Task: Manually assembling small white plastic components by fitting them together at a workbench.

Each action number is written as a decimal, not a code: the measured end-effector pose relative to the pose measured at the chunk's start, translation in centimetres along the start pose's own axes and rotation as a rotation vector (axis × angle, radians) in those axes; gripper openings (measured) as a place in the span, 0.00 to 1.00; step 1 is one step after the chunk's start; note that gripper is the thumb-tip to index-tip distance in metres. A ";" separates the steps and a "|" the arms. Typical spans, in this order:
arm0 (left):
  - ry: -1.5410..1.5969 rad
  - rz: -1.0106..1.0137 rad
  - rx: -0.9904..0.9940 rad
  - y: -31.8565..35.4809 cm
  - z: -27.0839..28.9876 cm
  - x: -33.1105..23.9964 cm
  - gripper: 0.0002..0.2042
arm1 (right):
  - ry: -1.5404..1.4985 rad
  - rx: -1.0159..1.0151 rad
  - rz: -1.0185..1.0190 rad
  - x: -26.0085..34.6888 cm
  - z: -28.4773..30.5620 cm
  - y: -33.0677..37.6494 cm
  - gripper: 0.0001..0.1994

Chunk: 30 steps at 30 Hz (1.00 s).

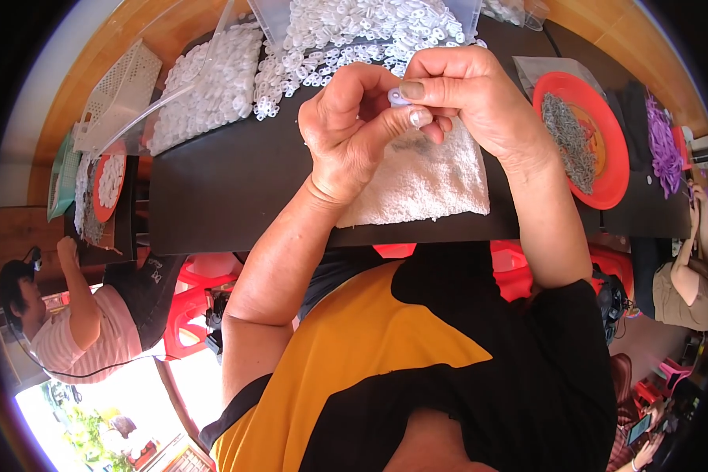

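Observation:
Above the table my two hands meet, fingertips close together. A small whitish plastic piece (pixel 397 97) with a hole in it is pinched there. My right hand (pixel 484 98) presses its thumb against the piece from the right. From the left, my left hand (pixel 346 130) has its thumb and curled fingers closed around the lower part of it. The fingers hide much of the piece. Under the hands lies a white towel (pixel 425 189), with a small greyish patch on it just below the fingers that I cannot make out.
Loose white plastic pieces (pixel 322 67) spill before a clear bin (pixel 480 16); a packed heap (pixel 204 86) lies left. Right are a red plate (pixel 617 141) of small grey metal parts and purple strips (pixel 663 145). People sit at both sides (pixel 86 315).

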State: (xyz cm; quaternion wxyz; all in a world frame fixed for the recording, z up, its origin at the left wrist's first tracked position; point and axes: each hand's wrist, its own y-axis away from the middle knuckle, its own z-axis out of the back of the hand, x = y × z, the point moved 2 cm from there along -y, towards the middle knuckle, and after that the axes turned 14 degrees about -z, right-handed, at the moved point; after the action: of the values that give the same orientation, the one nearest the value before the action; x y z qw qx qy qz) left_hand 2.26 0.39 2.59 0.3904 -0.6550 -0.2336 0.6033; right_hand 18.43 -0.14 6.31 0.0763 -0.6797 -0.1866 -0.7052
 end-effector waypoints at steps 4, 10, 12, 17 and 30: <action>-0.022 -0.007 -0.004 0.0 -0.1 0.0 0.16 | -0.011 0.004 0.003 -0.2 0.0 -0.1 0.11; -0.126 -0.035 0.011 -0.3 -0.4 0.4 0.16 | -0.008 -0.054 0.017 -0.2 0.3 -0.2 0.11; -0.135 -0.047 0.012 -0.3 -0.5 0.4 0.16 | -0.005 -0.079 0.017 -0.2 0.6 -0.2 0.12; -0.028 0.035 -0.034 0.1 -0.5 0.0 0.16 | 0.019 -0.028 -0.018 -0.2 0.3 0.0 0.08; -0.043 0.037 0.019 0.3 0.2 1.3 0.13 | -0.226 0.027 -0.183 0.2 -0.3 -0.2 0.08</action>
State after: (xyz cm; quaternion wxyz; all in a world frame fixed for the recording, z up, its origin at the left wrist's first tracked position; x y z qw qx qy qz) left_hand 2.21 1.27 1.60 0.3802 -0.6425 -0.2242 0.6264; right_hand 18.11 -0.05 6.49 -0.0008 -0.7339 -0.2645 -0.6256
